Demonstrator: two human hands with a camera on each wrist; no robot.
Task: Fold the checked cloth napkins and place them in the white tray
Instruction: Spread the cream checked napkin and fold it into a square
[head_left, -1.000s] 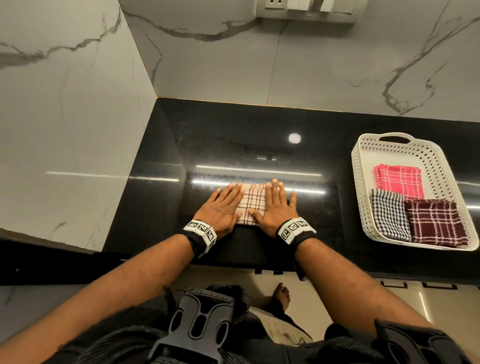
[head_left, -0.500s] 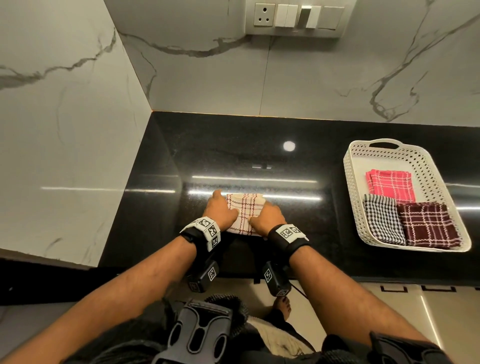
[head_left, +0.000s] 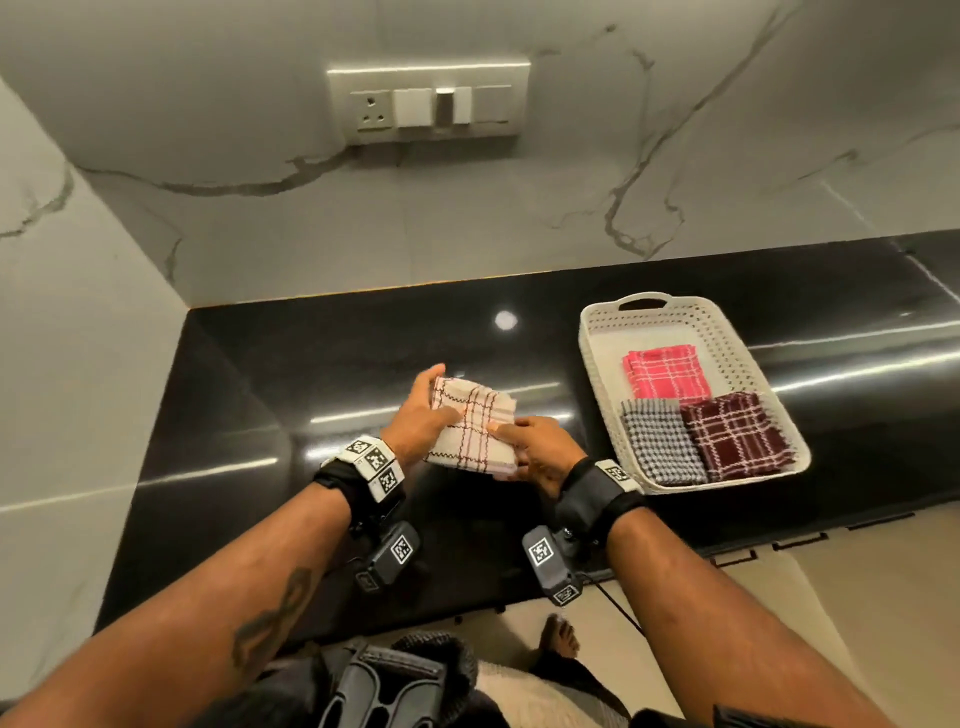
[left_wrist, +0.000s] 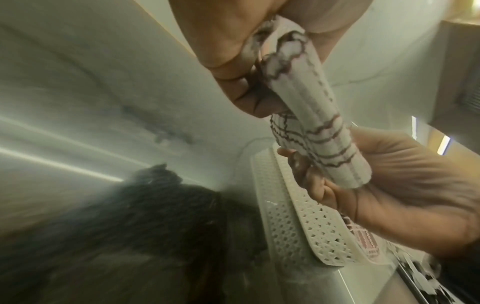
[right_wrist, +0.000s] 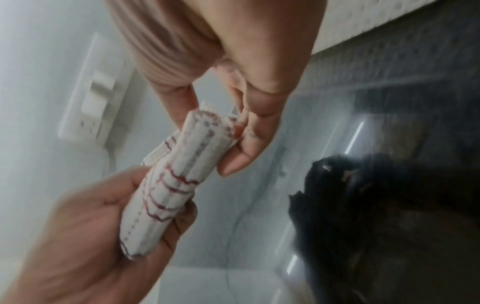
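1. Left hand: grips the left edge of the folded napkin, thumb on top and fingers underneath. The left wrist view shows the cloth pinched between thumb and fingers.
2. Right hand: grips the near right corner of the same napkin, thumb on top. The right wrist view shows its fingers closed on the stacked edge.
3. Napkin: cream with red checks, folded to a thick, roughly square pad. It is held clear of the counter, between both hands and tilted slightly, with its near edge lower.
4. Key relation: the tray lies to the right of the napkin, near but not touching. The right hand is the nearer one. Judgement: the coming move is a carry to the right over the tray's left wall, and the right hand is better placed to lead it.
5. Tray contents: a pink napkin at mid-tray, a grey napkin at near left, and a maroon napkin at near right. The grey and maroon napkins touch along one edge. Bare floor shows at the far end and along the left of the pink napkin.
6. Obstructions: only the tray's left wall lies between napkin and tray. Judgement: the pad must be lifted above the rim, and a loose grip may let the layers spread.
7. Surroundings: a marble wall with a switch plate stands behind the counter.
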